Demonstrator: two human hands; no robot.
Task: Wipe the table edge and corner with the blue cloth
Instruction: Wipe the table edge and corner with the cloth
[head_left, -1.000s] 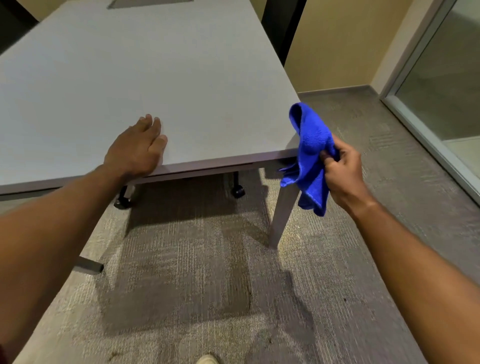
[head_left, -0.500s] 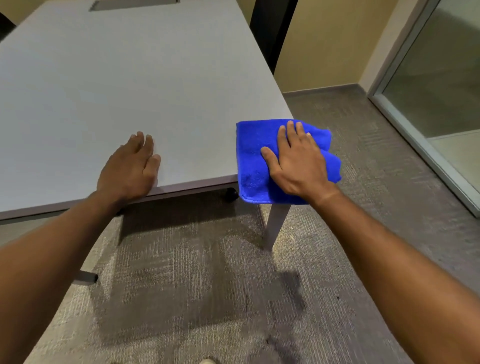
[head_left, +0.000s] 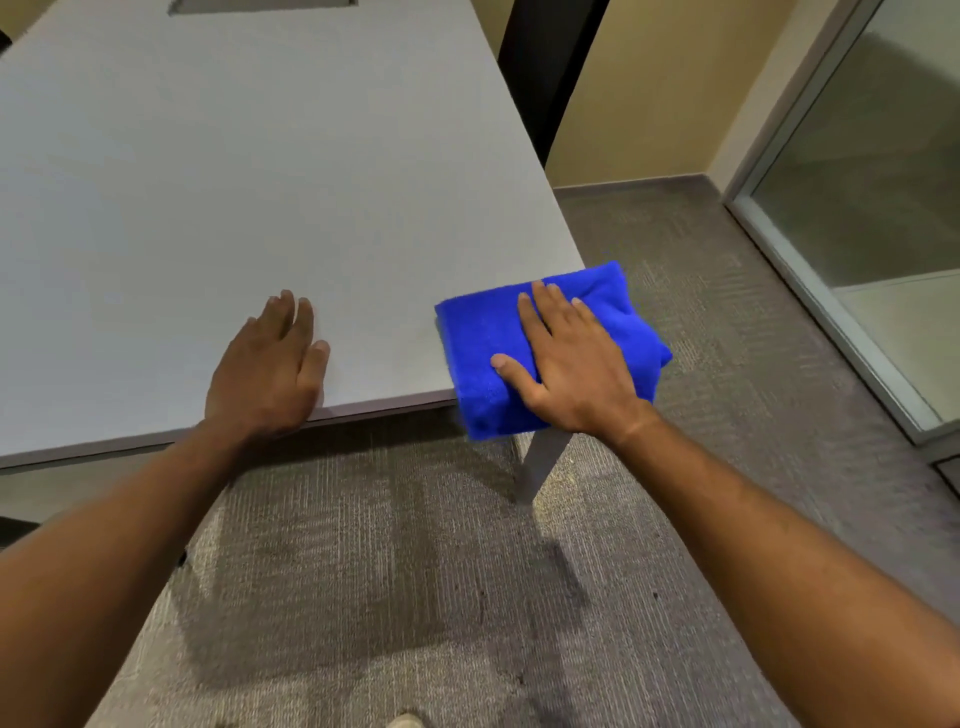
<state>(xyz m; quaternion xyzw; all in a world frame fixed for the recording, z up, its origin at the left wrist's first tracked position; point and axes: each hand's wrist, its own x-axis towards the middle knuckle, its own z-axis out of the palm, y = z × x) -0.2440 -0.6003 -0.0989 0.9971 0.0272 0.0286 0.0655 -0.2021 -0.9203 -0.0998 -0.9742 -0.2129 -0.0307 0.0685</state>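
A folded blue cloth (head_left: 483, 338) covers the near right corner of the grey table (head_left: 260, 182) and hangs a little over its front and right edges. My right hand (head_left: 566, 369) lies flat on top of the cloth, fingers spread, pressing it onto the corner. My left hand (head_left: 267, 371) rests palm down on the bare tabletop by the front edge, about a hand's width left of the cloth, holding nothing.
A grey table leg (head_left: 540, 462) drops below the covered corner onto grey carpet (head_left: 395, 597). A glass partition with a metal frame (head_left: 831, 312) runs along the right. A yellow wall (head_left: 649, 88) and a dark gap stand behind the table.
One second ago my right hand held the bunched cloth in the air beside the corner. It then laid the cloth flat on the corner and now presses it there. My left hand stayed put.
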